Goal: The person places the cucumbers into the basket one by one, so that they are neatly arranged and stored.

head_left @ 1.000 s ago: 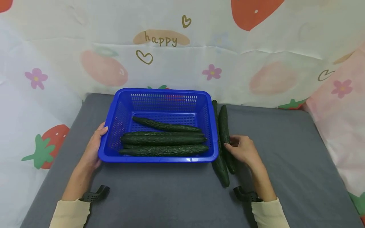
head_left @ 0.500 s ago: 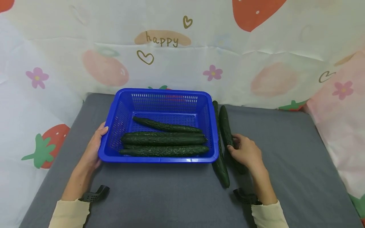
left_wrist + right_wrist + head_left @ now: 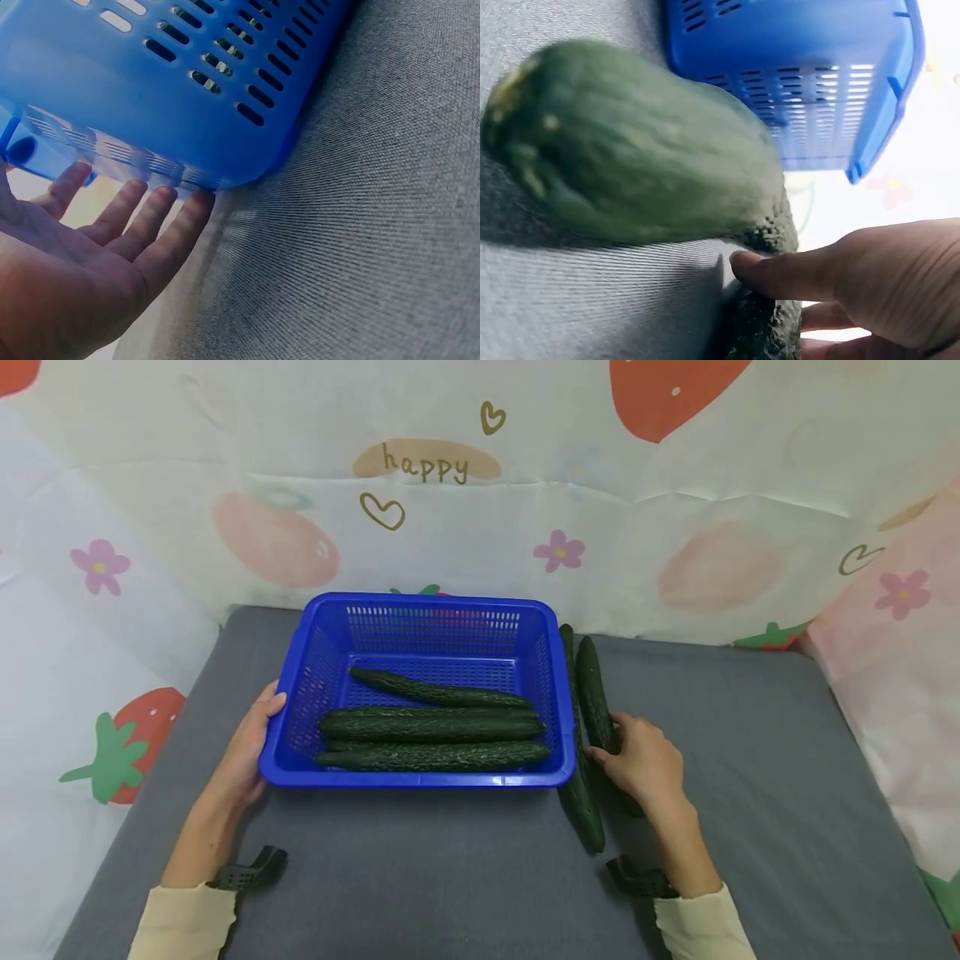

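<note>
A blue perforated plastic basket (image 3: 420, 780) sits on the grey cloth with several cucumbers (image 3: 442, 757) lying crosswise inside. My left hand (image 3: 243, 747) holds its left side, thumb over the rim; in the left wrist view the fingers (image 3: 176, 236) lie against the outer wall. Right of the basket lie two long cucumbers, pointing away from me. My right hand (image 3: 647, 764) grips the outer cucumber (image 3: 592, 681) around its middle, thumb across it and fingers on the far side. The inner cucumber (image 3: 583, 818) is partly hidden under the basket's rim. A blurred cucumber end (image 3: 630, 142) fills the right wrist view.
A grey cloth (image 3: 435, 877) covers the table. Behind the basket hangs a pale printed curtain (image 3: 480, 543) with strawberries, hearts and flowers. Each wrist wears a black camera mount (image 3: 251, 868).
The outer cucumber's near end has swung a little right, away from the inner one. My right thumb has slid left across it. The left hand and basket stay put.
</note>
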`<state>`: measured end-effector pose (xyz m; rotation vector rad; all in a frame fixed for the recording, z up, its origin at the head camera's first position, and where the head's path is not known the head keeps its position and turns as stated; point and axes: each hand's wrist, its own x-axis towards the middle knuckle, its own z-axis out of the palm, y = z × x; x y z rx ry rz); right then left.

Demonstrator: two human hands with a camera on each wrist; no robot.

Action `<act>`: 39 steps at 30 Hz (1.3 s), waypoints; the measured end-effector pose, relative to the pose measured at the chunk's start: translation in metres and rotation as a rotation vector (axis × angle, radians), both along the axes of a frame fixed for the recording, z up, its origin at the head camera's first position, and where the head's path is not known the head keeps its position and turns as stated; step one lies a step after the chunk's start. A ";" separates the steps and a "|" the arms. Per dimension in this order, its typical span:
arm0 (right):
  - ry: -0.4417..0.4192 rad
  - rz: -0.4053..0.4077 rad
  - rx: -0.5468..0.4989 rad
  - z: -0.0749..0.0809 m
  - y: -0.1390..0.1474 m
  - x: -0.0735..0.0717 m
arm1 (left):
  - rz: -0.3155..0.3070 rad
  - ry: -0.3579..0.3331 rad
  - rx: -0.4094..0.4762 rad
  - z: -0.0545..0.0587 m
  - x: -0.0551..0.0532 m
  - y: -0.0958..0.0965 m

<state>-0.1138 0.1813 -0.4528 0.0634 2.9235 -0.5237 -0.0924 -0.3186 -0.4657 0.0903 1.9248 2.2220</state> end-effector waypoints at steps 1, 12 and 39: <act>-0.002 -0.001 -0.006 0.000 0.001 0.000 | 0.003 -0.002 -0.006 0.000 0.000 0.000; -0.034 -0.009 0.005 0.008 0.018 0.000 | 0.024 -0.033 -0.038 0.002 0.000 -0.001; 0.001 0.013 -0.045 -0.001 0.013 -0.006 | 0.048 -0.047 0.025 0.003 -0.002 0.001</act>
